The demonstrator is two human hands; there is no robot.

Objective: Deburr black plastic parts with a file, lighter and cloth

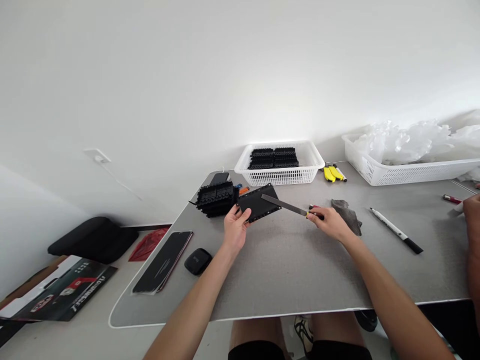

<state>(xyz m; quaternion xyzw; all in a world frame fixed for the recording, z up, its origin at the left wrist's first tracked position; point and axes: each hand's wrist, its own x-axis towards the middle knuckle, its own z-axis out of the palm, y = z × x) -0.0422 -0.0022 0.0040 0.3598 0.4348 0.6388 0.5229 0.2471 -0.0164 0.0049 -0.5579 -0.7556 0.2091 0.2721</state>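
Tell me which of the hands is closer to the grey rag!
Right. The right hand is just beside the grey rag; the left hand is farther off, to the rag's left.

Soft, bright light, palest on the wall (277, 112) (wide-angle stretch toward the edges), faint shadows.

The flat black plastic panel (258, 202) hides some fingers of the left hand (236, 227), and the right hand (328, 222) covers most of the handle of the long grey metal file (288, 205). A stack of black ribbed plastic parts (215, 197) partly covers a dark flat rectangular object (220, 178). The right edge cuts off a co-worker's hand (473, 211) and the white perforated plastic basket (412, 174) of cloudy plastic bags (408, 142), their contents unclear. The left edge crops the printed cardboard box (62, 290).
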